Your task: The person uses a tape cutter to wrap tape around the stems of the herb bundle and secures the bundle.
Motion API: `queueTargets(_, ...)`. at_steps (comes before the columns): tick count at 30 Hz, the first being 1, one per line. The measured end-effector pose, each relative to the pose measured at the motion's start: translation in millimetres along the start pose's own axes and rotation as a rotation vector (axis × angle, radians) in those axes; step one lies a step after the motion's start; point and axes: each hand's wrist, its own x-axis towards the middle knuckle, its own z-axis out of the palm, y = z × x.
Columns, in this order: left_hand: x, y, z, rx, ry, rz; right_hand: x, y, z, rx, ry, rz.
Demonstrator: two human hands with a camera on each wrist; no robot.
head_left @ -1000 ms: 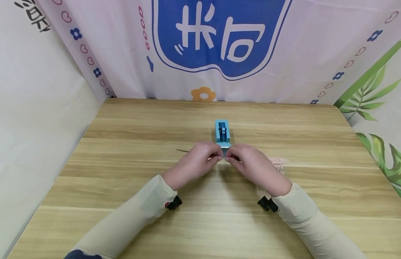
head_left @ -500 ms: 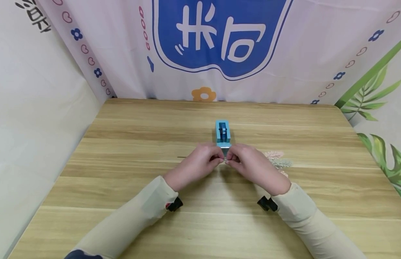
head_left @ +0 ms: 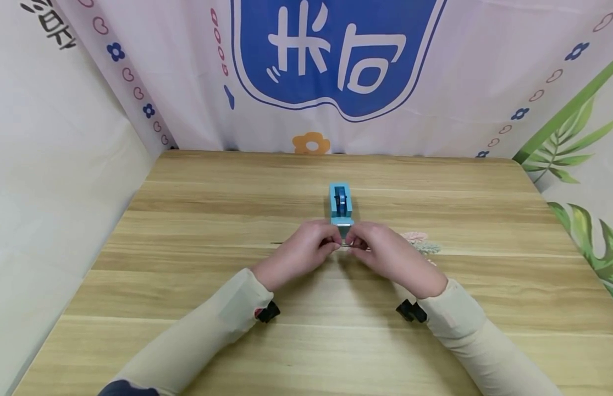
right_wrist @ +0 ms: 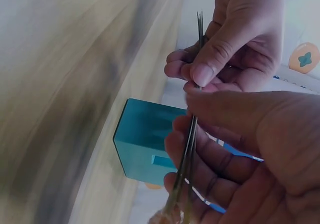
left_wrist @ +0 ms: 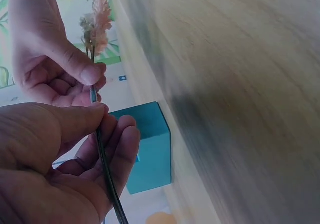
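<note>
Thin dark flower stems (left_wrist: pixel 106 164) run in a bundle through both hands, with a pale shiny band on them between the fingertips. My left hand (head_left: pixel 302 250) pinches the bundle between thumb and fingers, and its stem ends stick out leftward. Close beside it, my right hand (head_left: pixel 387 258) pinches the same bundle nearer the blooms. Pink and grey-green flower heads (head_left: pixel 424 243) show beyond the right hand, partly covered by it. Directly behind the fingertips stands a light blue tape dispenser (head_left: pixel 333 203) with a blue roll in it.
A wooden table (head_left: pixel 187 220) lies under both forearms. Its far edge meets a printed white curtain (head_left: pixel 187 71). Dark wrist cameras hang under both sleeves.
The flower heads have turned, bringing the grey-green one into view beside the pink. The left stem ends have swung slightly toward me. Both hands stay almost in place, fingers shifting a little.
</note>
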Motion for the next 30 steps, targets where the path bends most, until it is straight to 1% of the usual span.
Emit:
queueTargets(4, 0.6, -2.9, 0.6, -0.01, -0.009, -0.044, -1.2, 3.4, -0.8, -0.005, -0.012, 0.015)
queueTargets(6, 1.2, -3.9, 0.8, -0.005, -0.025, -0.068, -0.8, 5.2, -0.6, -0.015, -0.022, 0.023)
queueTargets(8, 1.9, -4.6, 1.2, 0.019, -0.057, -0.087, 0.0, 6.8, 0.0, -0.021, -0.04, 0.028)
queueTargets(12, 3.2, -4.0, 1.6, 0.097, -0.14, -0.126, 2.6, 9.0, 3.9, -0.031, -0.088, 0.037)
queueTargets(15, 3.7, -3.1, 2.6, 0.141, -0.177, -0.144, 5.1, 10.7, 8.2, -0.04, -0.124, 0.04)
queueTargets(18, 3.9, -3.3, 4.5, 0.159, -0.193, -0.155, 7.2, 12.0, 12.1, -0.055, -0.147, 0.042)
queueTargets(21, 3.8, -4.0, 6.0, 0.168, -0.202, -0.154, 8.8, 12.1, 14.3, -0.067, -0.16, 0.042)
queueTargets(30, 3.1, -4.1, 7.0, 0.185, -0.206, -0.152, 10.1, 11.8, 16.1, -0.075, -0.181, 0.037)
